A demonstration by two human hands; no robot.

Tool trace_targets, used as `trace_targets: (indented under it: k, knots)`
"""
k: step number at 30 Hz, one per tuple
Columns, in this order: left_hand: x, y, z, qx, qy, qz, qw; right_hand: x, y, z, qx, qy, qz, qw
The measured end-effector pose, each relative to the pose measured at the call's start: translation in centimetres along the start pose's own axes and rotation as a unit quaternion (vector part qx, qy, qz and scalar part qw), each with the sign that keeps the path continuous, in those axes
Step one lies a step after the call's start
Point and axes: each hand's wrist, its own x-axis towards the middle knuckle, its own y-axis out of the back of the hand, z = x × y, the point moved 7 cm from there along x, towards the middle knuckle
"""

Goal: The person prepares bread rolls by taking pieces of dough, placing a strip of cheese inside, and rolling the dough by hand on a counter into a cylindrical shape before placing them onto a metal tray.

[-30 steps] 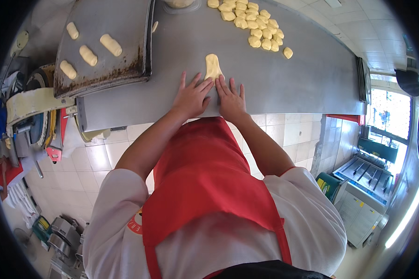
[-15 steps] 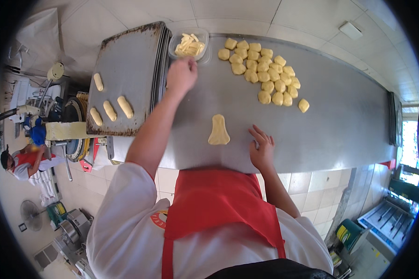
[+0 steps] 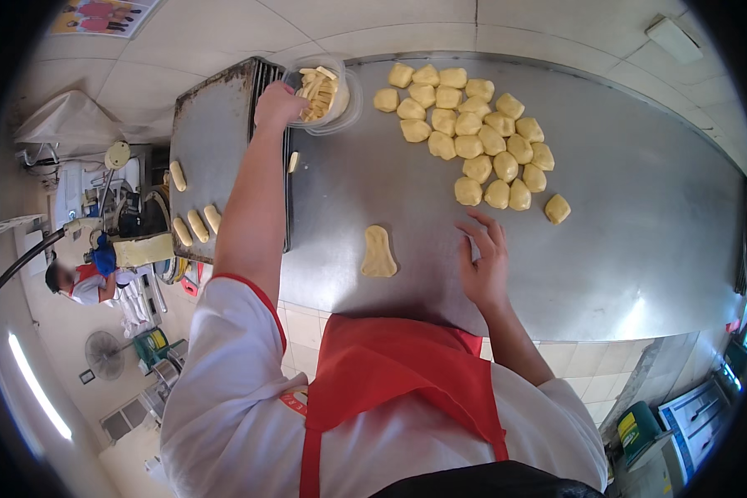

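Note:
My left hand (image 3: pixel 279 105) reaches to a clear plastic container (image 3: pixel 344 90) at the far end of the table, its curled fingers at the left rim. The container holds pale yellow sticks (image 3: pixel 318 90); what the fingertips grip is hidden. One loose stick (image 3: pixel 294 162) lies by the tray edge, below the container. My right hand (image 3: pixel 485 259) hovers over the table's near side, empty, fingers apart. Between my arms lies a flattened dough piece (image 3: pixel 379 251), wider at its near end. Beyond my right hand sit several round dough balls (image 3: pixel 468 146) in a cluster.
On the left a stack of worn metal trays (image 3: pixel 216 137) bears several finger-shaped dough rolls (image 3: pixel 197 226). The steel table (image 3: pixel 606 249) stretches right. One dough ball (image 3: pixel 558 208) sits apart from the cluster. Another person (image 3: pixel 91 285) works in the far left background.
My left hand has gone from the container's near side to its left rim. The loose stick now shows by the trays. My right hand's fingers now point farther forward. The view has shifted.

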Motion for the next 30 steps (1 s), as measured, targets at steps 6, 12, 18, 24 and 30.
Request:
trace_targets:
  k: [6,12,18,24,30]
  knots:
    - [-13.2,-1.6,2.1,-0.624,-0.056,-0.095,0.774,6.5,-6.5,-4.1,0.271,-0.006,-0.012,0.963]
    - [-24.2,-6.4,-0.1,-0.730,-0.066,-0.197,0.651,6.7,-13.9,-7.8,0.420,-0.127,-0.131,0.889]
    - [-22.7,-8.8,-7.5,-0.588,-0.114,0.006,0.801,3.1,-15.4,-6.1,0.293,-0.134,-0.107,0.941]
    - [-27.4,-13.6,-6.5,-0.274,-0.349,0.162,0.882,-0.4,-17.6,-1.7,-0.150,0.108,-0.182,0.966]
    - [-29.3,-17.7,-5.2,-0.176,-0.425,0.151,0.875,-2.0,-17.4,-2.1,-0.229,0.180,-0.073,0.954]
